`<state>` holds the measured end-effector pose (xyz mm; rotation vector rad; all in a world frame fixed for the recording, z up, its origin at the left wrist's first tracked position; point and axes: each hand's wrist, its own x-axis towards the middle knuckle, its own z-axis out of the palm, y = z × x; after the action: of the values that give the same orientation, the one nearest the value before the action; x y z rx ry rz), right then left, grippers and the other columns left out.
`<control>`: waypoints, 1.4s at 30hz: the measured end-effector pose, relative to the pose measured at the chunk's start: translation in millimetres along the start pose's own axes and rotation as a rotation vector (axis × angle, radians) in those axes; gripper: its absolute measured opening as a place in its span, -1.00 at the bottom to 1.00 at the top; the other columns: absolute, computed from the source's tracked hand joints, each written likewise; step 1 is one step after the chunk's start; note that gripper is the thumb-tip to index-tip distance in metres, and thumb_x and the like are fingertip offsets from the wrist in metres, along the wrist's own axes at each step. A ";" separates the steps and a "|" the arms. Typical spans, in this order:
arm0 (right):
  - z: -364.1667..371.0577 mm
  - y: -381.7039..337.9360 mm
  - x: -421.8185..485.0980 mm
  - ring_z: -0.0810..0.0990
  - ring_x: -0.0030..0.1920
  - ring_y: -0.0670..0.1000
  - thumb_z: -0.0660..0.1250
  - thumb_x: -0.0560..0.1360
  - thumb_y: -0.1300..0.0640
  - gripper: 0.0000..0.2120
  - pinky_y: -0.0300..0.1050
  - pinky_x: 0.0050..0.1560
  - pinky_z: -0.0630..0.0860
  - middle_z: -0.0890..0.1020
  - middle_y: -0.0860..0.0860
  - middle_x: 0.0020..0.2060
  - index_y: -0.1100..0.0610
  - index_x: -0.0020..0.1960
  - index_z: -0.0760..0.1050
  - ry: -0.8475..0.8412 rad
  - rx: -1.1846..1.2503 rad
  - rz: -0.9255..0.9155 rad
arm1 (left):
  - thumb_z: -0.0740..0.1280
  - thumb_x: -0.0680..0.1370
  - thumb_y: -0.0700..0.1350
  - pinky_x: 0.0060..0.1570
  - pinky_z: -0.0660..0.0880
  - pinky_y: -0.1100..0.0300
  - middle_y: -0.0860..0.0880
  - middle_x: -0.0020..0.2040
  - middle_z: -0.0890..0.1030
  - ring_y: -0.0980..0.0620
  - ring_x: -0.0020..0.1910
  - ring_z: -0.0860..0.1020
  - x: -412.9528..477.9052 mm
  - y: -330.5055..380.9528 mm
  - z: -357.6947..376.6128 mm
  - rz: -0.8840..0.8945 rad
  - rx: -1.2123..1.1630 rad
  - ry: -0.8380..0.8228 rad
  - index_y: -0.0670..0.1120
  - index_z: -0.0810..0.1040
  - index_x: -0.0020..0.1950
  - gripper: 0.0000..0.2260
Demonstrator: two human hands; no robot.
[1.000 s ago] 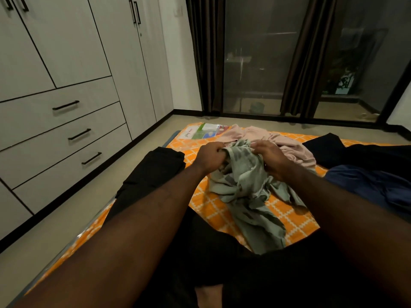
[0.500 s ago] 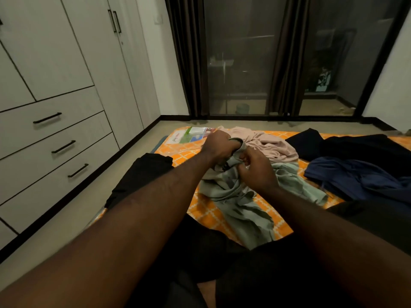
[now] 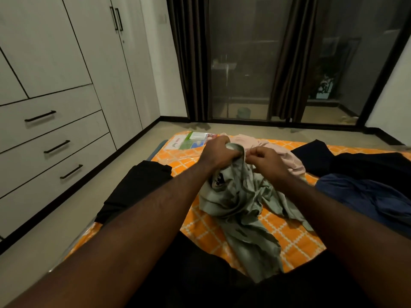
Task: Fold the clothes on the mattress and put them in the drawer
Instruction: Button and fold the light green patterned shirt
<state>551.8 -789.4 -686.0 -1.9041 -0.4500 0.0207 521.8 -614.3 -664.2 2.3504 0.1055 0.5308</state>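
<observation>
Bare floor [image 3: 93, 207] is running as an open strip between the wardrobe [image 3: 66, 52] on the left and the left edge of the mattress [image 3: 289, 236]. More floor is showing past the far edge, up to the glass doors [image 3: 240, 63].

Black garment [image 3: 138, 187] is lying across the mattress's left edge. A flat printed packet [image 3: 191, 140] is sitting at the far left corner.

Containers: three drawers [image 3: 60, 146], stacked, all closed, one bar handle each. Contents are not showing.

Clothing on the mattress:
- one grey-green garment [image 3: 242, 210], crumpled at mid-mattress and trailing toward the near edge
- one pink garment [image 3: 287, 152] just behind it
- one navy garment [image 3: 367, 196] to the right
- one black heap [image 3: 360, 163] beyond the navy, reaching the right edge of view

Left hand [image 3: 219, 153] is gripping a bunched part of the grey-green garment's raised upper edge, fingers curled round it. Right hand [image 3: 268, 161] is pinching the same edge just beside it. The two hands are nearly touching.
</observation>
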 end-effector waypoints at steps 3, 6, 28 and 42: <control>2.2 1.9 11.0 0.70 -0.03 0.02 0.51 0.50 -0.04 -0.80 0.04 -0.04 0.64 0.73 0.05 -0.07 0.05 0.03 0.66 -0.136 0.065 0.027 | 0.45 0.41 0.01 -0.27 0.40 0.10 -0.06 -0.08 0.60 -0.06 -0.07 0.54 8.5 -5.2 4.4 -0.001 0.014 0.005 -0.03 0.49 -0.06 -0.78; 8.0 6.1 22.8 0.72 -0.05 0.04 0.53 0.47 0.16 -0.80 -0.07 -0.11 0.66 0.73 0.02 -0.09 0.03 0.07 0.62 -0.180 0.041 0.043 | 0.48 0.42 -0.03 -0.36 0.28 0.13 -0.03 -0.15 0.56 -0.01 -0.16 0.50 18.8 -13.5 5.3 -0.004 0.009 -0.011 -0.03 0.40 -0.08 -0.73; -39.9 90.7 100.3 0.66 0.09 0.03 0.62 0.36 -0.01 -0.77 0.09 0.12 0.60 0.70 -0.06 0.05 -0.06 0.00 0.74 -0.329 -0.094 0.195 | 0.35 0.52 0.13 -0.20 0.53 -0.04 -0.04 -0.06 0.62 -0.06 -0.08 0.56 77.8 -131.9 22.7 0.503 0.353 -0.151 -0.04 0.71 0.01 -0.72; -39.5 54.9 89.1 0.61 -0.09 -0.11 0.49 0.53 0.16 -0.84 -0.11 -0.06 0.54 0.61 -0.27 -0.17 -0.05 0.07 0.70 0.000 -0.396 -0.300 | 0.50 0.46 0.14 0.07 0.39 0.03 -0.02 0.18 0.53 -0.09 0.20 0.44 59.9 -138.9 38.4 0.322 0.315 0.086 0.08 0.56 0.31 -0.55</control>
<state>659.7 -813.2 -703.0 -2.2010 -0.7813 -0.2849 602.0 -522.4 -761.5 2.6698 -0.1657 0.8222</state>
